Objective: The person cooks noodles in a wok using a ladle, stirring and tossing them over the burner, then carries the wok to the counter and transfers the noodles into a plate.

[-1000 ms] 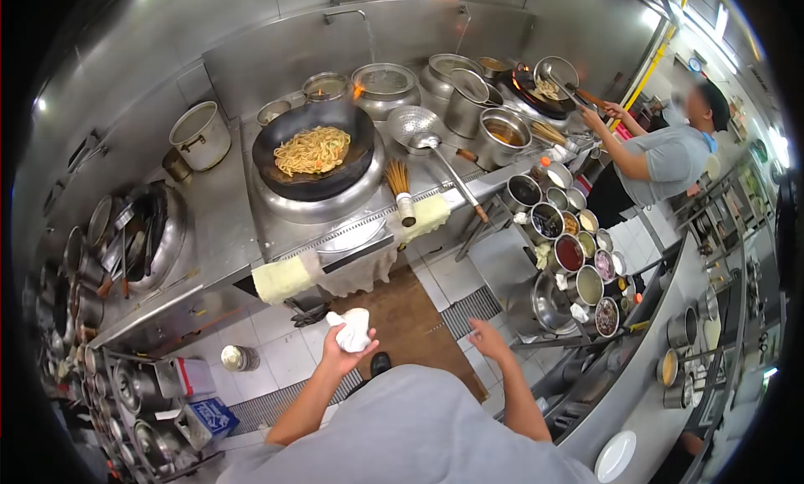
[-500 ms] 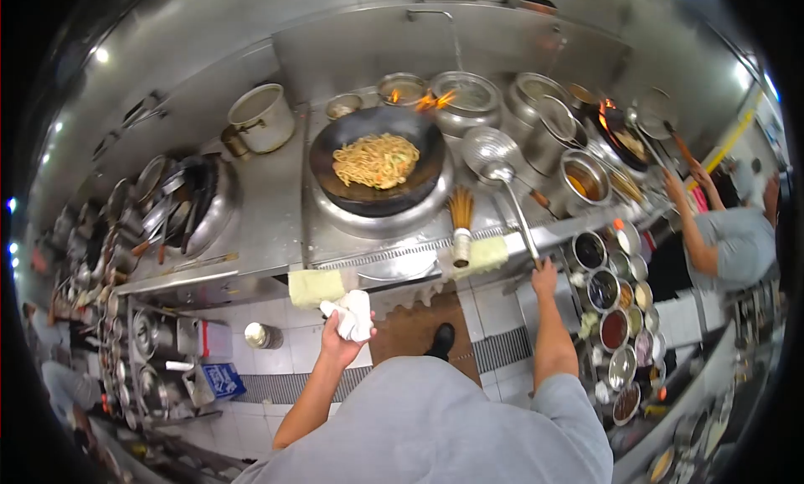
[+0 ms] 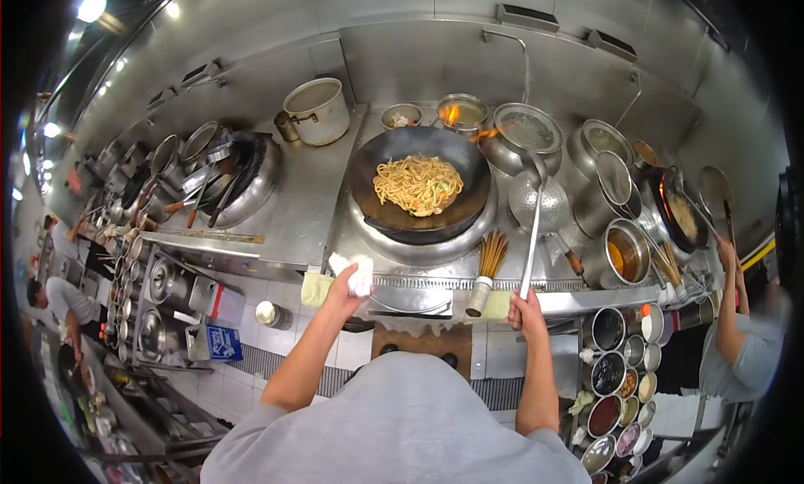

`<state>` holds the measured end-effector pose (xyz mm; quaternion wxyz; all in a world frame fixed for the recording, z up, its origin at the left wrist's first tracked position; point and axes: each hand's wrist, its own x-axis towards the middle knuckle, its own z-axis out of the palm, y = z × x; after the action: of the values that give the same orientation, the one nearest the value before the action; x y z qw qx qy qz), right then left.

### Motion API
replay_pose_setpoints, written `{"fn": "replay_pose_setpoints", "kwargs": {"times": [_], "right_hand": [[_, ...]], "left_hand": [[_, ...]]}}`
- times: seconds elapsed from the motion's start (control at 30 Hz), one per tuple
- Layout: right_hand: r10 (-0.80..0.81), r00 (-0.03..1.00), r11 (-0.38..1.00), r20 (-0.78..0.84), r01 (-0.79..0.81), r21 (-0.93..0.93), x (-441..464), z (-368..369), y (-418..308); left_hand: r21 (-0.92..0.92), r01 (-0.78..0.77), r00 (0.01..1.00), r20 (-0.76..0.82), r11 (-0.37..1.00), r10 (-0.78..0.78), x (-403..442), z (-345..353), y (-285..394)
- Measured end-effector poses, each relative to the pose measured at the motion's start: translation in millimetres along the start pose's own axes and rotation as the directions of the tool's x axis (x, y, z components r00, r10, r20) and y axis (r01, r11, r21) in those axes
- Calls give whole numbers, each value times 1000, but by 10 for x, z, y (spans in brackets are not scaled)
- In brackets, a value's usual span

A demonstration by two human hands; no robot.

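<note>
My left hand (image 3: 340, 300) is closed on a bunched white cloth (image 3: 361, 274), just in front of the stove edge. My right hand (image 3: 526, 311) grips the lower end of a long metal ladle (image 3: 533, 224). The ladle slants up and away over a perforated strainer (image 3: 527, 201), and its head is hard to make out. Between and beyond my hands, a black wok (image 3: 365, 162) sits on its burner ring with cooked noodles (image 3: 417, 185) in it. A bamboo brush (image 3: 492, 258) lies at the front edge, left of the ladle handle.
Flames (image 3: 450, 115) show behind the wok. A tall pot (image 3: 316, 115) stands back left, and a pot of brown liquid (image 3: 626, 251) on the right. Seasoning bowls (image 3: 608, 372) crowd the right side. A co-worker (image 3: 737, 333) stands at another burning wok (image 3: 675, 208).
My left hand with the cloth has come forward to the stove edge. The ladle's head has lifted and swung away from the strainer. The whole view has shifted.
</note>
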<state>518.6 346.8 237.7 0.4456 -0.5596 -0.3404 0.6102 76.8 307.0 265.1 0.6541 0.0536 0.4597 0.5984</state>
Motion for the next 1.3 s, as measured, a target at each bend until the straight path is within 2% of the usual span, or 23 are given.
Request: {"fn": "replay_pose_setpoints", "kwargs": {"times": [0.07,0.17,0.23,0.27,0.3,0.33,0.37,0.43,0.57,0.63,0.7,0.77,0.83,0.87,0.9,0.97,1.0,1.07,1.13,1.17,1.2,1.27,1.3], "right_hand": [[17,990,998,141,-26,64,109,272,-323],[-115,978,990,175,127,-65,199,740,-846],[-161,970,971,183,188,-144,320,1038,-991],[-173,975,936,139,207,-283,377,1194,-1022],[-188,978,884,96,211,-418,460,1301,-981],[-347,931,758,114,350,-550,915,1257,-627],[-348,931,753,114,350,-557,896,1359,-605],[-200,979,820,27,182,-542,827,1682,-610],[-87,996,803,27,86,-589,812,2099,-630],[-73,995,811,71,101,-576,964,2160,-627],[53,977,899,205,43,-435,1048,2234,-682],[84,959,892,272,50,-449,1072,2223,-722],[73,920,807,386,173,-565,1055,2237,-768],[88,924,745,373,188,-640,1033,2212,-800],[86,924,747,372,187,-638,1011,2168,-788],[-189,822,385,537,565,-729,937,2009,-752],[-193,828,395,526,556,-731,904,1891,-768],[-246,773,80,585,618,-782,731,1585,-805],[-227,823,-157,521,497,-853,351,1427,-1080],[-237,847,-266,477,415,-870,200,1365,-1177],[-239,851,-264,467,406,-875,89,1323,-1225],[-309,896,-391,318,184,-902,-111,1250,-1221],[-303,901,-391,312,181,-902,-210,1251,-1168]], "left_hand": [[-24,52,998,44,998,-51,303,143,174],[14,30,1000,7,999,-30,824,360,386],[71,83,996,-31,994,-81,1076,551,501],[101,121,992,19,988,-123,1274,557,505],[103,154,988,-30,983,-152,1410,612,475],[78,143,990,-25,987,-141,1557,577,396],[53,131,991,-22,990,-130,1659,535,336],[45,144,990,-17,989,-144,1614,526,309],[-10,203,979,10,979,-203,1343,578,361],[-62,163,986,42,985,-161,1362,557,345],[-64,157,986,60,986,-153,1461,542,344],[-61,148,989,24,987,-147,1511,553,316],[5,112,992,60,994,-112,1504,554,335],[47,123,992,30,991,-125,1491,557,342],[51,123,992,31,991,-125,1467,558,369],[-66,267,964,31,962,-265,1424,563,432],[-121,278,961,29,953,-277,1309,605,488],[-85,286,958,10,954,-286,1446,596,438],[-39,299,954,38,954,-297,1709,543,355],[-76,304,952,-13,950,-306,1814,568,330],[-81,303,953,24,950,-302,2052,479,232],[-91,311,950,56,946,-307,2375,325,27],[-93,305,952,72,948,-299,2445,300,-42]]}}
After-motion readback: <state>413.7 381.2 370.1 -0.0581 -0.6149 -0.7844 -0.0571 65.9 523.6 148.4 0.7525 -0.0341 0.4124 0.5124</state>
